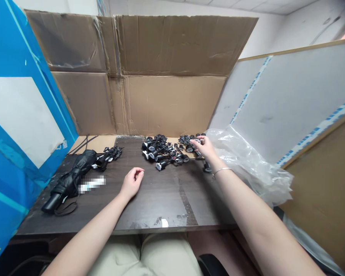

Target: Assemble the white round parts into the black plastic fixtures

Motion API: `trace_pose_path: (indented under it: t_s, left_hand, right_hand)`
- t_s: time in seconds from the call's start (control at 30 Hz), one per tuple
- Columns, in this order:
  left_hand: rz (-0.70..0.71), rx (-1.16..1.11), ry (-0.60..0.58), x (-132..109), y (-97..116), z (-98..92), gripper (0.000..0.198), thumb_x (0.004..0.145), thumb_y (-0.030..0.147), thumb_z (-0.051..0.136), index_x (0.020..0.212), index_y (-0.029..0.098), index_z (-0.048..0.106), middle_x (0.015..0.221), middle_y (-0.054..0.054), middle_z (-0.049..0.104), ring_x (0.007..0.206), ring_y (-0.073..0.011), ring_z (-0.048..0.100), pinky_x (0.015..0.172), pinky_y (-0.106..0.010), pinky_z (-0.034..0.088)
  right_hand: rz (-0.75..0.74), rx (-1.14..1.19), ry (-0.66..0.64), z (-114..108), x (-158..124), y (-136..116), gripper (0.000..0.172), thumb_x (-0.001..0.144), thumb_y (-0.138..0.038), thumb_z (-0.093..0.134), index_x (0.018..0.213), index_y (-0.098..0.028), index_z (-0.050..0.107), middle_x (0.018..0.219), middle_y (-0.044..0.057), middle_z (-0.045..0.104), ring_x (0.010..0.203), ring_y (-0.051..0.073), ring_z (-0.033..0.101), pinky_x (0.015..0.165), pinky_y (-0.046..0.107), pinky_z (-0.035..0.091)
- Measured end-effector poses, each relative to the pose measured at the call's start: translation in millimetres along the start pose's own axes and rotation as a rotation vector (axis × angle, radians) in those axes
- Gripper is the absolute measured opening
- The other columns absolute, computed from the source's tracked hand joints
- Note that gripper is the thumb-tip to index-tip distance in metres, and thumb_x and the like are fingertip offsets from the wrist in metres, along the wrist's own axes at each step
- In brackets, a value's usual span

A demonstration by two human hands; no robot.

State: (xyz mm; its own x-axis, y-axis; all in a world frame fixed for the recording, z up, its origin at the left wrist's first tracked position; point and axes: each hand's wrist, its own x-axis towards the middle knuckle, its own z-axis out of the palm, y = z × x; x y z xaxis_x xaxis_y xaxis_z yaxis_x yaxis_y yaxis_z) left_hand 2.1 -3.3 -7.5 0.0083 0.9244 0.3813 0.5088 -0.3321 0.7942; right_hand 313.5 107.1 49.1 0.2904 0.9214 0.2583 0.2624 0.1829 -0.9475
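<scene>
"What do I have under the right hand (202,147)?"

"I see it at the right heap (189,148) of small black parts with wires, on the far right of the table (161,201). The thumb and fingers are bent around the edge of the heap, but I can't tell from here whether they grip a part or only touch one."

"How would I take one cleanly?"

"I'd pinch the smooth round body, not the wires, which look ready to snag. Then I'd lift slowly and let any caught strand show itself before pulling."

"What lies close by?"

"A single part (207,167) sits nearer, beside the right forearm, so I'd keep the wrist high on the way back. The bracelet (222,171) could catch too. The middle heap (161,156) is just left of the right one, its wires in a jumble."

"And the left hand (133,182)?"

"It rests on the table, nearer than the middle heap, fingers curled in, with nothing I can see inside. I'd use it to steady neighbours if wires tangle."

"Anything further out?"

"The clear plastic bag (250,168) is at the right, close to the working arm; I'd avoid brushing it. Far left, the left heap (109,156) lies against the folded umbrella (74,178)."
</scene>
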Motion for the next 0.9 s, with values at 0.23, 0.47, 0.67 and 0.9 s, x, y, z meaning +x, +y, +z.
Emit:
trace_pose_path:
  t_s: [0.23,0.47,0.67,0.9]
  left_hand:
    - [-0.010,0.018,-0.013,-1,3,0.8,0.016,0.079,0.028,0.047,0.085,0.017,0.058,0.072,0.000,0.059,0.060,-0.0103,0.050,0.058,-0.021,0.040]
    - [-0.019,0.037,-0.032,-3,3,1.5,0.016,0.080,0.027,0.047,0.084,0.017,0.058,0.073,0.000,0.059,0.061,-0.0101,0.049,0.060,-0.021,0.041]
    - [-0.023,0.049,-0.041,-3,5,2.2,0.016,0.080,0.027,0.047,0.083,0.017,0.058,0.072,0.000,0.059,0.061,-0.0104,0.050,0.059,-0.021,0.041]
    - [-0.019,0.054,-0.054,-3,5,2.8,0.015,0.080,0.027,0.046,0.082,0.017,0.058,0.071,0.000,0.058,0.061,-0.0101,0.050,0.058,-0.021,0.041]
  right_hand:
    - [-0.002,-0.404,0.052,2,28,6,0.035,0.057,-0.027,0.060,0.087,-0.019,0.043,0.084,0.003,0.055,0.077,0.018,0.052,0.076,0.032,0.041]
    - [0.090,-0.516,0.049,4,36,23,0.035,0.060,-0.025,0.057,0.093,-0.017,0.048,0.088,0.008,0.058,0.076,0.019,0.055,0.072,0.030,0.043]
    - [0.004,-0.706,0.101,1,40,29,0.035,0.059,-0.030,0.058,0.092,-0.018,0.057,0.086,0.008,0.062,0.081,0.023,0.056,0.080,0.039,0.040]
    - [-0.002,-0.786,0.170,-3,38,31,0.038,0.060,-0.035,0.057,0.097,-0.023,0.061,0.093,0.009,0.063,0.097,0.031,0.050,0.085,0.048,0.032]
